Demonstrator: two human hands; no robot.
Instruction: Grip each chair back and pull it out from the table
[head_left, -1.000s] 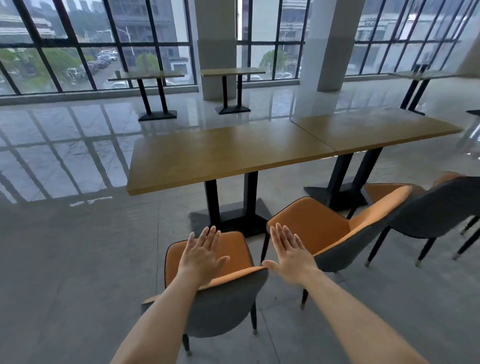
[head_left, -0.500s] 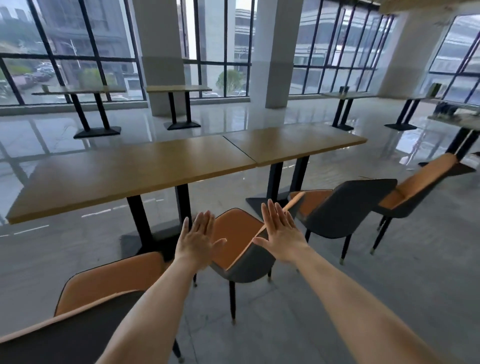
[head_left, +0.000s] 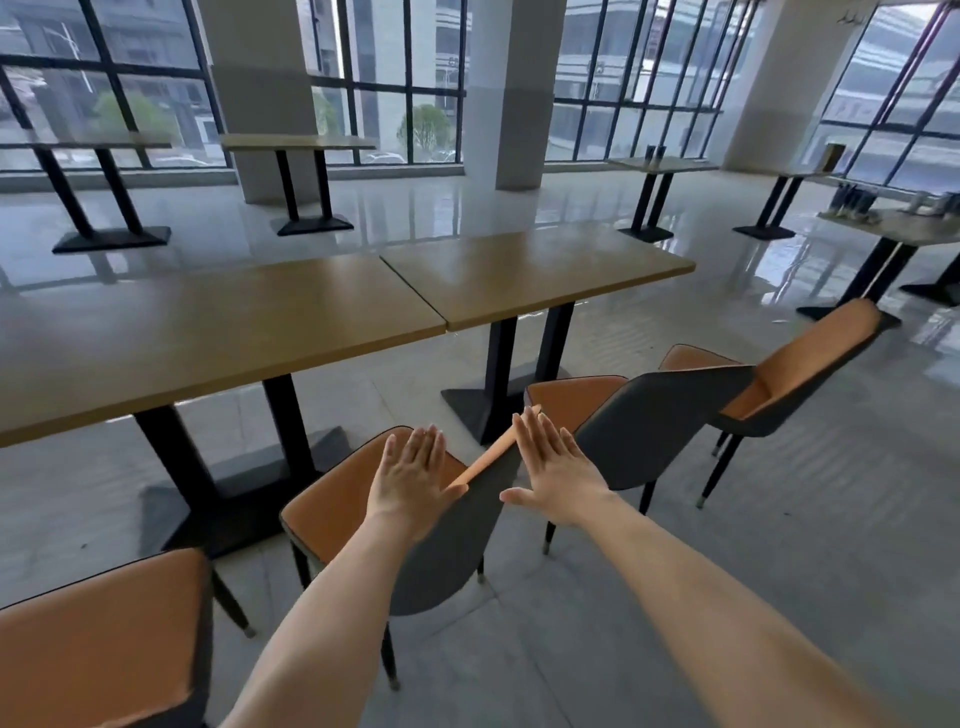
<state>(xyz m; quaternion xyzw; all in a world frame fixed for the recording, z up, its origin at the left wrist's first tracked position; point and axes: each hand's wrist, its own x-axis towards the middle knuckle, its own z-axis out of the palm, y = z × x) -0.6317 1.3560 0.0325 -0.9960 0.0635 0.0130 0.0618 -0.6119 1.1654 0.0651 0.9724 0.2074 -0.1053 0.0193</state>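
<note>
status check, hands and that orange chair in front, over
Left hand open, right hand open, fingers straight. Both over the orange chair at its backrest; contact unclear. Second chair close on its right, table ahead.

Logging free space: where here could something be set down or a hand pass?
Both joined wooden tabletops lie bare. The orange seat under the left hand is free. The right hand hovers in the tighter gap between that chair's backrest and the grey-backed chair.

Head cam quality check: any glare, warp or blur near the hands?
Head view: daylight from the windows glares off the glossy floor; wide-angle warp bends the window frames and table; left hand, right hand and the chair below them are sharp, shadows soft.
</note>
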